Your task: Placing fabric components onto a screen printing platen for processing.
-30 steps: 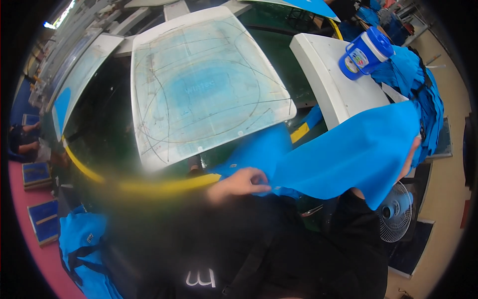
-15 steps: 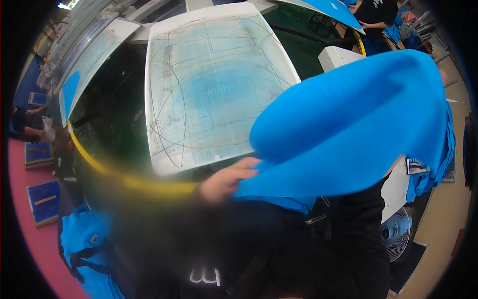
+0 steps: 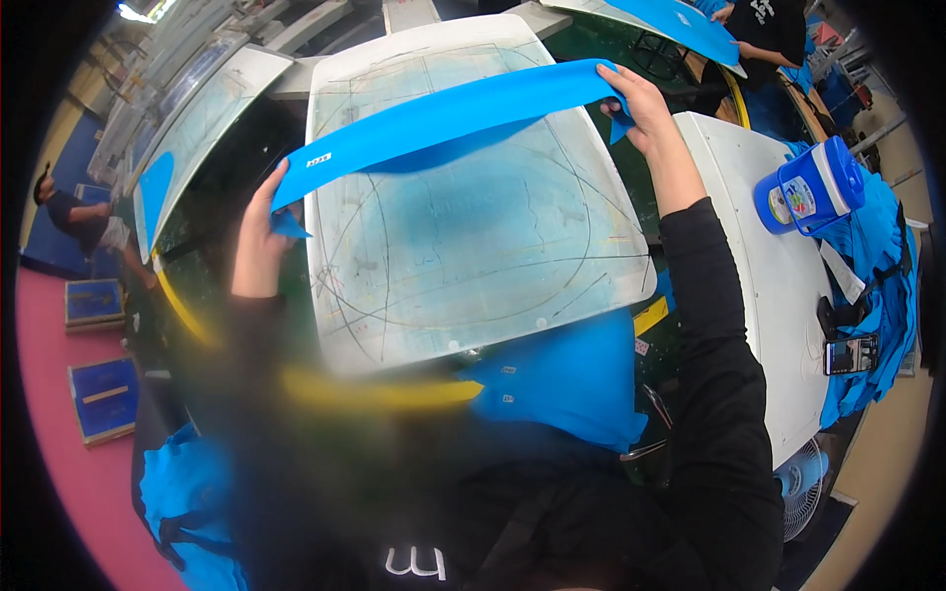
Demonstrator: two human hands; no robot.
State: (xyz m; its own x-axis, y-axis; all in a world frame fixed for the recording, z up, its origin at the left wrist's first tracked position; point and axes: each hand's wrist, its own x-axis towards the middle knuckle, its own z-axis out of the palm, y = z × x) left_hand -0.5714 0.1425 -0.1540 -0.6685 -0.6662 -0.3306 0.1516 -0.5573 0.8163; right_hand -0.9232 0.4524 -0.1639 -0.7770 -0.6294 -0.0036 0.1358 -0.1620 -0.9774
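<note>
A bright blue fabric panel point(image 3: 443, 116) is stretched in an arc above the far part of a pale, rounded board point(image 3: 473, 286). A small white print marks the panel's left end. My left hand point(image 3: 261, 231) grips that end at the board's left edge, a corner of cloth hanging below the fingers. Beyond the board's right edge, my right hand point(image 3: 639, 110) pinches the other end. The board's surface carries drawn lines and a faint blue stain. More blue cloth point(image 3: 567, 384) lies between my body and the board's near edge.
A white cabinet point(image 3: 734, 256) stands at right with a blue lidded jug point(image 3: 808, 187), a phone point(image 3: 849, 355) and heaped blue cloth point(image 3: 872, 266) beside it. Another board point(image 3: 212, 128) is at far left. A fan point(image 3: 803, 483) sits low right. Other people are at far left and top right.
The blue panel, swung loosely to the right before, is now spread across the board between both hands. My left hand has moved up and left; my right hand has come into clear view.
</note>
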